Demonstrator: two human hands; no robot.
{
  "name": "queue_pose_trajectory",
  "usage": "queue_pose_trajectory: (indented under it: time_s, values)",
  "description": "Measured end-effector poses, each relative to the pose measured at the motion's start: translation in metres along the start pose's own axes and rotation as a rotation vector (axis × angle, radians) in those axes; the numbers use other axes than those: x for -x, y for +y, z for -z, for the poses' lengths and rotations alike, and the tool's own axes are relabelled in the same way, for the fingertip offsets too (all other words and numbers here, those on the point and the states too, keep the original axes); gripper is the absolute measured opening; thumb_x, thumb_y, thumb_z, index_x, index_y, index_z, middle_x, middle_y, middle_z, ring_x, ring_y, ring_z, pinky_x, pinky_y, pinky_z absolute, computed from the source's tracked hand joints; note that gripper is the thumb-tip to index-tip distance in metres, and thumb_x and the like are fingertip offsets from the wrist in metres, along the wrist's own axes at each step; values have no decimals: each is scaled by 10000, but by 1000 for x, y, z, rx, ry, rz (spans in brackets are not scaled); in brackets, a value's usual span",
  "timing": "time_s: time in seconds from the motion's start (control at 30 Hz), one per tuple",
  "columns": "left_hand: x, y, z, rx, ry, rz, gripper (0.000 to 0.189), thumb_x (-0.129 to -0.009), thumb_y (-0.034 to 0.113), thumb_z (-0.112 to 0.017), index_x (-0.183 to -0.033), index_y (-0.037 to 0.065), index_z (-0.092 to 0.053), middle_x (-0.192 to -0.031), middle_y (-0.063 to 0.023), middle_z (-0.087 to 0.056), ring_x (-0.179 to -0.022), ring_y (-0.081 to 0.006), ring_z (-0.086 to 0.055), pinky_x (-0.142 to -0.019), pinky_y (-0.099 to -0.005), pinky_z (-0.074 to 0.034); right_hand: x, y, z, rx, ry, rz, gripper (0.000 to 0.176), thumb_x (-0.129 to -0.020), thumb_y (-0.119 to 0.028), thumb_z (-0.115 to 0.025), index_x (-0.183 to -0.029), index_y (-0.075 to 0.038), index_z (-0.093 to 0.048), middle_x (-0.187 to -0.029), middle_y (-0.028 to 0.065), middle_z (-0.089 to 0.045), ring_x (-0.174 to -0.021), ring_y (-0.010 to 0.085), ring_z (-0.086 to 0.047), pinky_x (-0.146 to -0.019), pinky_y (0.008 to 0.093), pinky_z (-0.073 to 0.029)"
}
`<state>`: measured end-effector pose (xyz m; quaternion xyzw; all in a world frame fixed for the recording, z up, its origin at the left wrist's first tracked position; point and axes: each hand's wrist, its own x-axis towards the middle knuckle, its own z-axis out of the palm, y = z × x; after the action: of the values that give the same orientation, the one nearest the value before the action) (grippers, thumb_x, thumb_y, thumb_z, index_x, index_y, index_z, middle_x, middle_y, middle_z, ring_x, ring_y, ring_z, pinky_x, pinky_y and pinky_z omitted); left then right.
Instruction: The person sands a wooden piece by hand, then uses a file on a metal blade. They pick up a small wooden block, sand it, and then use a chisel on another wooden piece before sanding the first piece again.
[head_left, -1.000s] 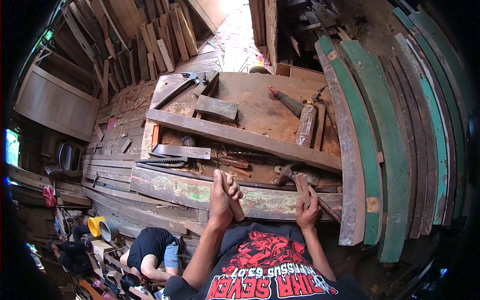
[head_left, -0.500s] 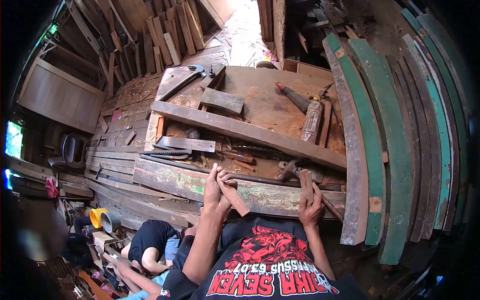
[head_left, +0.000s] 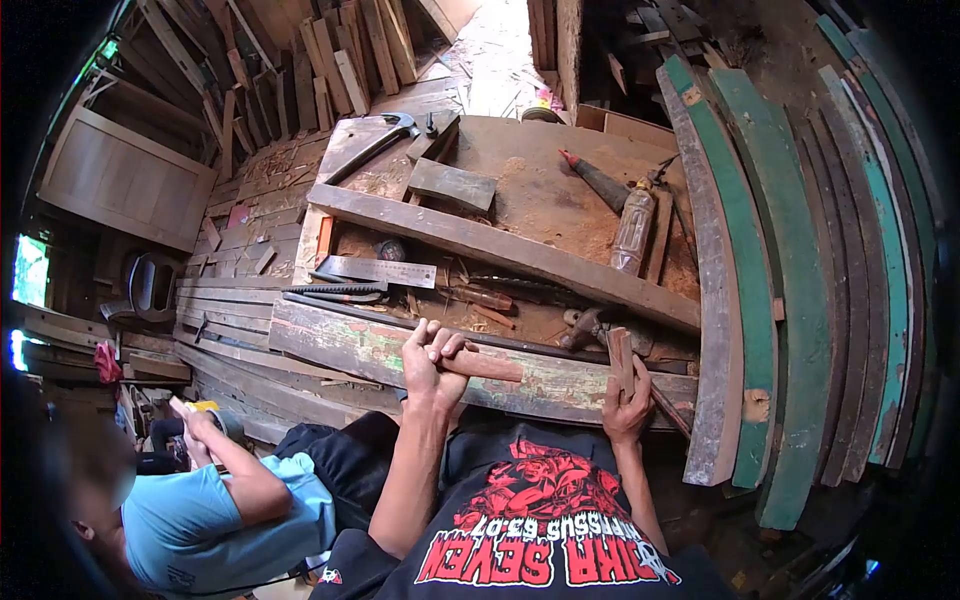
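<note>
My left hand (head_left: 430, 365) is closed round one end of a short wooden piece (head_left: 488, 366), whose free end points right over the weathered plank (head_left: 330, 338). My right hand (head_left: 627, 408) grips a small wooden block (head_left: 621, 360) that stands up from the fingers at the plank's right part. The plank shows flaking green paint along the near edge of the bench. Just beyond my right hand lies a hammer (head_left: 585, 328), partly in shadow. Past my left hand are a metal ruler (head_left: 385, 271) and a chisel-like tool with a wooden handle (head_left: 480, 297).
A long beam (head_left: 500, 255) crosses the bench (head_left: 540, 150). Behind it are a claw hammer (head_left: 375, 145), a wood block (head_left: 452, 186) and a plastic bottle (head_left: 632, 232). Green-painted boards (head_left: 770, 250) flank the right side. A person in a blue shirt (head_left: 230, 520) sits at left.
The wooden piece in my left hand has swung from slanting downward to nearly level. My right hand keeps its block. At left, the person in blue has come much further into view.
</note>
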<state>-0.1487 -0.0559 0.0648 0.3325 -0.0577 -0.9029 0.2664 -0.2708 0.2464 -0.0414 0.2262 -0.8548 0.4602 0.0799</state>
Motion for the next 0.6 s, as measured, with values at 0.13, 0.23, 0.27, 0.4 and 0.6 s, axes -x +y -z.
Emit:
queue_pose_trajectory:
  time_s: [0.13, 0.23, 0.27, 0.4, 0.6]
  values:
    - [1, -4, -2, -87, 32, -103, 206, -1162, 283, -464, -1047, 146, -566, -606, 84, -325, -628, -87, -435, -863, -351, -472, 0, -1, 2, 0, -12, -26, 537, -1040, -339, -698, -1429, 8, -568, -1148, 266, -729, -1003, 445, -746, -830, 494, -589]
    - [-2, -5, 3, -199, 34, -188, 250, -1168, 311, -469, -1018, 138, -570, -619, 73, -340, -630, -89, -432, -846, -336, -462, 0, -4, 3, -25, -29, -61, 537, -1045, -343, -691, -1433, 6, -563, -1162, 265, -728, -1013, 447, -744, -835, 494, -590]
    - [-3, -6, 6, -303, 36, -255, 269, -1168, 322, -475, -1008, 130, -575, -618, 67, -344, -620, -92, -419, -789, -317, -446, 0, -6, 4, -42, -36, -77, 538, -1046, -345, -689, -1434, 5, -562, -1172, 265, -727, -1021, 449, -743, -839, 494, -590]
    - [-2, -9, 13, -622, 32, -436, 323, -1171, 319, -481, -960, 97, -583, -627, 49, -371, -601, -90, -403, -650, -267, -401, 0, 2, -1, 4, 9, 8, 538, -1048, -353, -686, -1434, 2, -564, -1218, 268, -720, -1058, 456, -737, -858, 492, -592]
    - [9, 0, 28, -1504, 30, -573, 268, -1071, 228, -665, -1034, -37, -689, -912, -140, -728, -812, -233, -698, -793, -394, -584, 0, -1, 1, 18, -21, -39, 532, -1052, -354, -679, -1434, 0, -566, -1237, 274, -714, -1078, 465, -732, -879, 491, -589]
